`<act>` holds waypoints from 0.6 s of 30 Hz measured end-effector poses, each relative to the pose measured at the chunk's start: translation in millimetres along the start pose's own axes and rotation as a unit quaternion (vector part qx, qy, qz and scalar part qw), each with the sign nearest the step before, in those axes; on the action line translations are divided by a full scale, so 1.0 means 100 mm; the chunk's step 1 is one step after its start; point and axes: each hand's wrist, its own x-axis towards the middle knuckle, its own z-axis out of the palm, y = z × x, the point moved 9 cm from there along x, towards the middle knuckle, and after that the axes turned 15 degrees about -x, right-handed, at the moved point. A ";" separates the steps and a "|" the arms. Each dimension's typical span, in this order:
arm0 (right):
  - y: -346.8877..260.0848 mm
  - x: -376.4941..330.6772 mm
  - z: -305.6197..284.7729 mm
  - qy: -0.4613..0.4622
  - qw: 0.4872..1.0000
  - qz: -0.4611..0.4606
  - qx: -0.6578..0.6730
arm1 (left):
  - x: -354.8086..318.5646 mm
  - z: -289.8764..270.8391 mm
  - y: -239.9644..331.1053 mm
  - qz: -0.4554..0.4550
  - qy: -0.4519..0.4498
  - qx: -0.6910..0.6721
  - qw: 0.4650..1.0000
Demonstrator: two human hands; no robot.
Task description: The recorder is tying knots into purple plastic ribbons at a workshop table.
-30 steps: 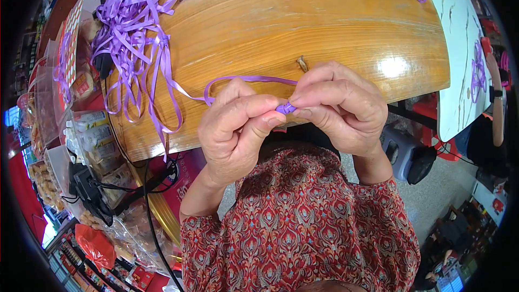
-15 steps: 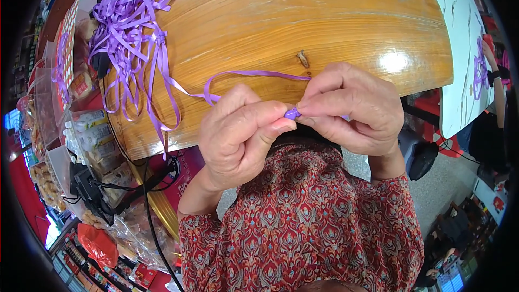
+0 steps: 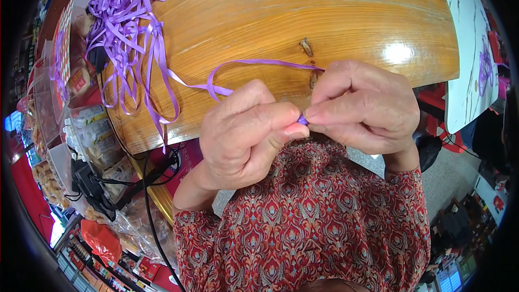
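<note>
Thin purple ribbon (image 3: 265,61) runs in a loop across the wooden table near its front edge, from the left side over to my fingers. My left hand (image 3: 243,135) is closed, thumb and forefinger pinching a small folded or knotted bit of ribbon (image 3: 303,121). Against it my right hand (image 3: 367,111) pinches the same bit from the other side, fingertips nearly touching the left ones. Most of that bit is hidden by the fingers. A large tangled heap of the same ribbon (image 3: 121,16) lies at the table's left, some strands hanging over the front edge.
The glossy wooden table (image 3: 259,16) fills the upper middle. Packaged goods (image 3: 97,135) and a black device with cables (image 3: 89,184) crowd the left. At right stands a white marbled table (image 3: 459,97) with more purple ribbon (image 3: 485,70). A red plastic bag (image 3: 101,239) sits lower left.
Both hands have shifted slightly right, still pinching the ribbon. Their fingertips have drawn closer together, covering more of the small bit. The person's arm at the far right is no longer visible.
</note>
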 end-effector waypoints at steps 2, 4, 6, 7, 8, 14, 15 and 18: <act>0.05 -0.02 0.01 -0.001 1.000 0.006 0.004 | 0.01 0.02 -0.03 -0.008 0.006 -0.011 1.000; 0.11 -0.03 0.02 -0.001 1.000 0.010 0.006 | -0.04 -0.01 -0.16 -0.041 0.042 -0.052 0.997; 0.16 -0.03 0.02 0.005 1.000 0.013 -0.001 | -0.07 0.00 -0.23 -0.034 0.060 -0.073 0.995; 0.17 -0.02 0.01 0.021 1.000 0.013 -0.011 | -0.08 -0.04 -0.26 -0.031 0.082 -0.092 0.992; 0.15 -0.01 0.00 0.022 1.000 0.010 -0.012 | -0.08 -0.04 -0.26 -0.029 0.081 -0.091 0.992; 0.15 -0.01 -0.03 0.038 0.997 0.052 -0.049 | -0.10 -0.09 -0.29 -0.022 0.102 -0.112 0.988; 0.09 0.00 -0.02 0.041 0.996 0.020 -0.077 | -0.10 -0.08 -0.30 -0.025 0.096 -0.109 0.989; 0.01 -0.02 -0.01 0.039 0.991 -0.028 -0.125 | -0.12 -0.06 -0.31 -0.031 0.097 -0.112 0.988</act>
